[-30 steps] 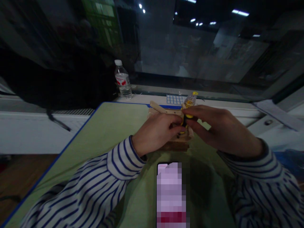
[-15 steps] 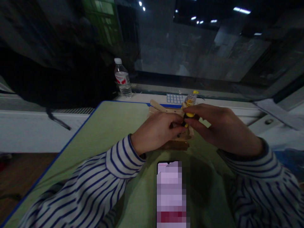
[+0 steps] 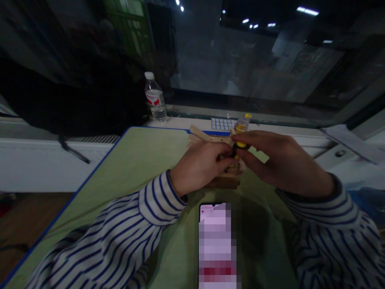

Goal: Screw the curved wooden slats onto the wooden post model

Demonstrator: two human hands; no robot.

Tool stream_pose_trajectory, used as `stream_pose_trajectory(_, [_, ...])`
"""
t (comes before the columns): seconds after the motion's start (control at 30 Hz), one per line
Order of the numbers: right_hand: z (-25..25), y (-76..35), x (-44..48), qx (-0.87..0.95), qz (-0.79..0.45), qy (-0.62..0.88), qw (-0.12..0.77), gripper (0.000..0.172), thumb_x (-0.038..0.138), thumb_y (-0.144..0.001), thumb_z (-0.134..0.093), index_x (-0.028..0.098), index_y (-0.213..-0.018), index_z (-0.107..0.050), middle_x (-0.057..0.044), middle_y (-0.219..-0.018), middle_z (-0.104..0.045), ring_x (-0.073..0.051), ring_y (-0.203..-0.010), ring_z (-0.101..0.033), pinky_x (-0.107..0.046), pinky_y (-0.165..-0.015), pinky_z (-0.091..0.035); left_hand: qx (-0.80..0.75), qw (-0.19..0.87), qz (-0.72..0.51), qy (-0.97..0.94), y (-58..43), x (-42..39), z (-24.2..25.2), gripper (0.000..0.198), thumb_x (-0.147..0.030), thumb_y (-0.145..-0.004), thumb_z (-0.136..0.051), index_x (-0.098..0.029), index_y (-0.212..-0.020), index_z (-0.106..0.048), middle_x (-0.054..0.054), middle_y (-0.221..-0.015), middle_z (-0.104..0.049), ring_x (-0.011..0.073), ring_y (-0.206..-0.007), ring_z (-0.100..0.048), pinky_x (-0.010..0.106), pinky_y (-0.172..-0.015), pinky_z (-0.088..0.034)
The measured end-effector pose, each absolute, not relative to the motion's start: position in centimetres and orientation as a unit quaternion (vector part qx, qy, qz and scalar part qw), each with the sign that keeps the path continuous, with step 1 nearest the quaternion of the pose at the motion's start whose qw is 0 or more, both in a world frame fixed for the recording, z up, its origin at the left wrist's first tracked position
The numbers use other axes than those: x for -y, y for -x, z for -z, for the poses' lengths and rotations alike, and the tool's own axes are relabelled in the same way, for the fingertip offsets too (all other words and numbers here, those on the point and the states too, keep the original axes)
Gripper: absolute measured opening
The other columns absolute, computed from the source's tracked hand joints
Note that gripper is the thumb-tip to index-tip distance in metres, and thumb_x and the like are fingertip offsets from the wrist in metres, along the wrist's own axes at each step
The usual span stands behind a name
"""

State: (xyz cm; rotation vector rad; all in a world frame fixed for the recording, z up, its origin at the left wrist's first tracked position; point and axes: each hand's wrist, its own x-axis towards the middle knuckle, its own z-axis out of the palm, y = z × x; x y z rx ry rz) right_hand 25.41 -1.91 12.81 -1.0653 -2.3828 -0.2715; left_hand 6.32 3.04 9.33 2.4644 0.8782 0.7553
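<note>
My right hand [image 3: 279, 162] is closed around a small yellow and black screwdriver [image 3: 237, 147], its tip pointing down into a wooden model [image 3: 222, 176] on the green mat [image 3: 135, 160]. My left hand [image 3: 200, 166] is curled over the left side of the model, fingertips pinched beside the screwdriver's tip. A wooden stick [image 3: 204, 135] of the model juts out to the upper left above my left hand. Both forearms are in striped sleeves. What the fingertips pinch is hidden.
A phone [image 3: 217, 245] with a lit screen lies on the mat close to me. A water bottle [image 3: 155, 98] stands on the white ledge at the back left. A small yellow-capped bottle [image 3: 242, 123] and a blue grid card [image 3: 221, 123] lie behind the model. A dark window fills the background.
Both hands stay on the model; the fingers and screwdriver shifted only slightly. The view tilted up a little.
</note>
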Motion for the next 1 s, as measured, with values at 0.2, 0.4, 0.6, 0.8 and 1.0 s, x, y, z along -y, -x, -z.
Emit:
stream_pose_trajectory(0.2, [-12.69, -25.58, 1.88, 0.872, 0.1, 0.409, 0.25, 0.031, 0.02, -0.089, -0.056, 0.015, -0.119, -0.062, -0.007, -0.114, -0.071, -0.021, -0.1, -0.068, -0.036, -0.087, -0.055, -0.3, 0.203, -0.263, -0.894, -6.36, -3.13, -9.27, 0.019, -0.025, -0.091, -0.055, -0.02, -0.1, -0.071, 0.004, -0.1, -0.073, 0.0208, -0.097, -0.066, 0.031, -0.085, -0.048])
stream_pose_trajectory(0.4, [-12.77, -25.49, 1.86, 0.87, 0.113, 0.413, 0.243, 0.03, 0.024, -0.091, -0.056, 0.014, -0.118, -0.063, -0.007, -0.111, -0.072, -0.021, -0.097, -0.069, -0.035, -0.083, -0.056, -0.274, 0.204, -0.26, -0.903, -6.22, -3.36, -8.98, 0.02, -0.022, -0.093, -0.052, -0.019, -0.103, -0.07, 0.004, -0.105, -0.072, 0.0205, -0.101, -0.065, 0.033, -0.094, -0.046])
stream_pose_trajectory(0.6, [-12.72, -25.55, 1.74, 0.869, 0.126, 0.413, 0.241, 0.029, 0.025, -0.091, -0.057, 0.013, -0.117, -0.063, -0.007, -0.108, -0.073, -0.021, -0.094, -0.07, -0.034, -0.08, -0.056, -0.266, 0.203, -0.254, -0.908, -6.25, -3.46, -8.95, 0.022, -0.021, -0.093, -0.051, -0.019, -0.106, -0.069, 0.005, -0.103, -0.072, 0.0204, -0.1, -0.065, 0.034, -0.094, -0.046])
stream_pose_trajectory(0.8, [-12.64, -25.52, 1.69, 0.87, 0.13, 0.409, 0.244, 0.027, 0.025, -0.091, -0.057, 0.014, -0.115, -0.064, -0.007, -0.108, -0.073, -0.021, -0.093, -0.069, -0.034, -0.08, -0.055, -0.29, 0.213, -0.256, -0.897, -6.33, -3.22, -9.23, 0.019, -0.029, -0.091, -0.055, -0.02, -0.099, -0.07, 0.002, -0.094, -0.073, 0.0191, -0.088, -0.066, 0.03, -0.076, -0.049])
stream_pose_trajectory(1.0, [-12.79, -25.39, 1.63, 0.873, 0.122, 0.403, 0.246, 0.027, 0.025, -0.091, -0.057, 0.014, -0.115, -0.063, -0.005, -0.101, -0.073, -0.02, -0.087, -0.069, -0.033, -0.073, -0.054, -0.321, 0.214, -0.253, -0.887, -6.41, -3.04, -9.5, 0.019, -0.031, -0.09, -0.057, -0.019, -0.093, -0.071, 0.002, -0.085, -0.073, 0.018, -0.081, -0.066, 0.027, -0.066, -0.046])
